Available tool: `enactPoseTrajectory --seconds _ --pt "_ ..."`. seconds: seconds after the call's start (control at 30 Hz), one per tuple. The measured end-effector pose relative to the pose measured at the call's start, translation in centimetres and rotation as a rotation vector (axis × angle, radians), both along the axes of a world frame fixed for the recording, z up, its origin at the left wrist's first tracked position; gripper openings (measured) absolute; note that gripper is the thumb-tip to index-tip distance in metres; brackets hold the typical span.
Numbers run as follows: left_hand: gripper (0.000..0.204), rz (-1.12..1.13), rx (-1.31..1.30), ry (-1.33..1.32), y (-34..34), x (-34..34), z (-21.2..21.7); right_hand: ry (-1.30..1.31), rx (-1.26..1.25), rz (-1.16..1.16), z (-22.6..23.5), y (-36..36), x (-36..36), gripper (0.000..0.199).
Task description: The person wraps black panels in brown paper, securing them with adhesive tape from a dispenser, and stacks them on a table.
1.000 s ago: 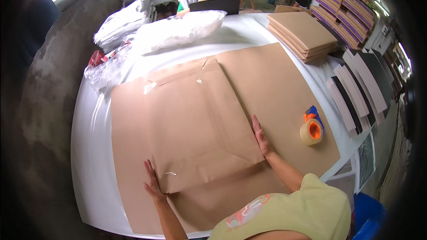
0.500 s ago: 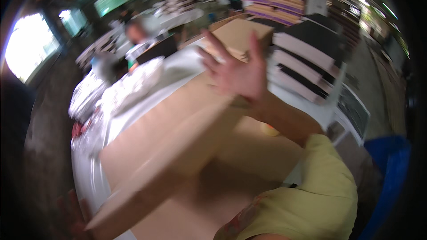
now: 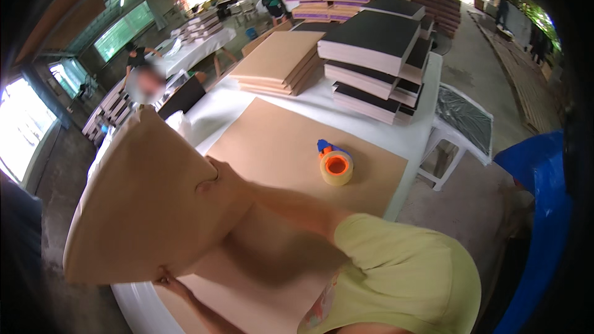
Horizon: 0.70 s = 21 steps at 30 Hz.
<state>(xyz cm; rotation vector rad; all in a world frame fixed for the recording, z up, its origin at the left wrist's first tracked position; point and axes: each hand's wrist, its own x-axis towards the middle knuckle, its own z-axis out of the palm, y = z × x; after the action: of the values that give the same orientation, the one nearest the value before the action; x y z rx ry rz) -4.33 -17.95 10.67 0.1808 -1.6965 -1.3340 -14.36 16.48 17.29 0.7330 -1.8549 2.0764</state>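
A large flat package wrapped in brown paper [image 3: 139,192] is tilted up off the table at the left. My right hand [image 3: 223,179] reaches across and grips its right edge, with the fingers partly hidden. Lower down, my left hand [image 3: 166,277] holds the bottom edge, its fingertips bent against the paper. Beneath the package lies a sheet of brown paper [image 3: 272,133] spread on the table. A tape dispenser [image 3: 336,166], with a roll of clear tape on an orange core and a blue part, rests on that sheet to the right of my right forearm.
Brown wrapped packages [image 3: 278,59] are stacked at the table's far side. Beside them stand thick black-covered blocks [image 3: 371,37]. A white plastic stool [image 3: 461,124] stands off the table's right edge, near blue sheeting [image 3: 538,167]. People are farther back.
The package has swung left and tilted up. My right hand, spread open above its edge before, now grips it. The tape dispenser, mostly hidden behind my arm earlier, shows fully.
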Motion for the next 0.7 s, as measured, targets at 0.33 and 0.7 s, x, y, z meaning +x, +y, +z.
enactPoseTrajectory --seconds 0.33,0.7 --pt "0.062 0.246 0.054 -0.119 6.3 4.4 0.9 -0.096 0.062 0.201 -2.3 3.5 -2.8 0.066" --pt "0.056 0.165 -0.123 -0.11 23.6 -8.7 8.3 -0.376 -0.304 0.101 -1.5 21.9 -11.1 0.039"
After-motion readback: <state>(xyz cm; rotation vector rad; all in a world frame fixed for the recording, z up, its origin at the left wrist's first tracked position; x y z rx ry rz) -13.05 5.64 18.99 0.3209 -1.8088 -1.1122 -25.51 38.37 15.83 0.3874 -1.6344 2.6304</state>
